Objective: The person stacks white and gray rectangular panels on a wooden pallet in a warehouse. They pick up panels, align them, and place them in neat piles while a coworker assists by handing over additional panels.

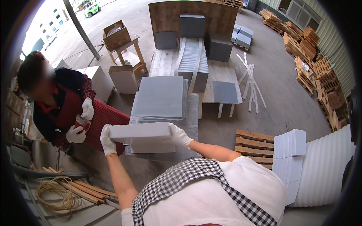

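My left hand (108, 140), in a white glove, grips the left end of a long white box (139, 130). Closed on the box's right end is my right hand (180, 136), gloved as well. The box is held level in front of me. Just below it shows another white box (152, 148); whether the two touch I cannot tell. Right behind them lies a stack of square grey tiles (158, 97), its upper sheets slightly out of line, on a plastic-covered table (192, 113).
At the left a person in a red apron (102, 122) holds a red tape dispenser (82, 124). Beyond are strapped tiles (192, 62) and a wooden box (116, 34) on a stand. A pallet (254, 147) with white boxes (289, 145) stands at right; coiled cord (56, 196) lies at lower left.
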The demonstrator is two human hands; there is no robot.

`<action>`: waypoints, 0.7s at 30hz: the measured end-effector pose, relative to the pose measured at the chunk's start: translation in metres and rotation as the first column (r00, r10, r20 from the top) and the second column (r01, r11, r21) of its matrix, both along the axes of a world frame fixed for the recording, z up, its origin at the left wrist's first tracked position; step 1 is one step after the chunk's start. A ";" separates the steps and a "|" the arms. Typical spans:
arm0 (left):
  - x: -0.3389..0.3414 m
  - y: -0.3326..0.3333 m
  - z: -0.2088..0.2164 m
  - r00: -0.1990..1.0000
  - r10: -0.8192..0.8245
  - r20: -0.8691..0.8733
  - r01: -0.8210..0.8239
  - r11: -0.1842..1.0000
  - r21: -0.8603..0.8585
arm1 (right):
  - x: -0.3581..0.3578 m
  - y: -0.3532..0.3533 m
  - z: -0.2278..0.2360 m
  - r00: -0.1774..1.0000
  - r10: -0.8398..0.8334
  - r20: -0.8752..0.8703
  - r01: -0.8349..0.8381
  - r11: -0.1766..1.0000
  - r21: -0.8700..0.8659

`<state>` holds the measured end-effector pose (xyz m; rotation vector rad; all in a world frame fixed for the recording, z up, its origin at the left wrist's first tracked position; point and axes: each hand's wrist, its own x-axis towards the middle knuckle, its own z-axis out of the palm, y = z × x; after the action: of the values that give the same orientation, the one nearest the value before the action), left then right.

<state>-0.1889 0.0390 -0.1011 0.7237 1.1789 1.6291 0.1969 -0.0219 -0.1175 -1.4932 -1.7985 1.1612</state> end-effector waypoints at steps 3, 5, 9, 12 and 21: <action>-0.003 0.000 -0.002 1.000 -0.002 -0.008 0.002 1.000 -0.001 | 0.000 0.001 0.004 1.000 0.016 -0.007 -0.016 1.000 0.000; -0.002 0.002 -0.004 1.000 0.000 -0.019 0.000 1.000 0.000 | 0.001 0.002 -0.011 1.000 0.002 0.018 -0.003 0.999 0.050; 0.000 0.002 -0.003 0.999 0.024 -0.042 -0.024 1.000 -0.005 | 0.010 0.011 -0.050 0.980 0.106 0.168 -0.100 0.994 -0.043; -0.001 0.004 -0.002 1.000 0.010 -0.011 -0.010 1.000 -0.005 | 0.027 0.008 -0.074 0.916 0.265 0.301 -0.219 0.959 -0.177; -0.009 0.003 -0.008 0.994 0.040 -0.104 -0.043 0.998 -0.034 | 0.053 -0.002 -0.082 0.815 0.492 0.307 -0.365 0.847 -0.388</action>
<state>-0.1981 0.0415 -0.1090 0.7724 1.3016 1.6167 0.2502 -0.0242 -0.1999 -1.6299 -2.4236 1.5043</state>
